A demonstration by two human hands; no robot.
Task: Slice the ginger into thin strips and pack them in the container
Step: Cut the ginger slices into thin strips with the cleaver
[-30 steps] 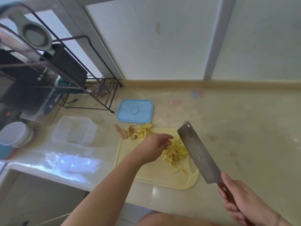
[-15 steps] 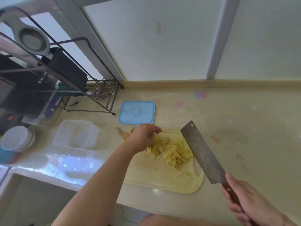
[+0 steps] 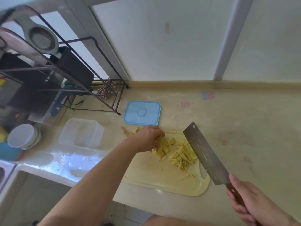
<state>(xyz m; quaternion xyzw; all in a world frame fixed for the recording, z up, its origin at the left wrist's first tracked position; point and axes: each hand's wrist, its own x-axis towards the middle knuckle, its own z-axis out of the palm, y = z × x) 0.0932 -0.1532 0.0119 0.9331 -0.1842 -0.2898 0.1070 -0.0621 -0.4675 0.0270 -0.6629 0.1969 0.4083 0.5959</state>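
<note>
Left hand [image 3: 149, 138] on the ginger slices [image 3: 162, 146], right hand [image 3: 254, 207] gripping the cleaver [image 3: 206, 154].

We curl our left fingers over the slices on the cutting board [image 3: 156, 175], though we cannot tell whether they pinch any; the cut strips [image 3: 183, 155] lie just beside, against the raised blade. Our right hand clasps the wooden handle. Left of the board stands the clear container [image 3: 81, 132], its blue lid [image 3: 142, 113] lying apart behind the board.
</note>
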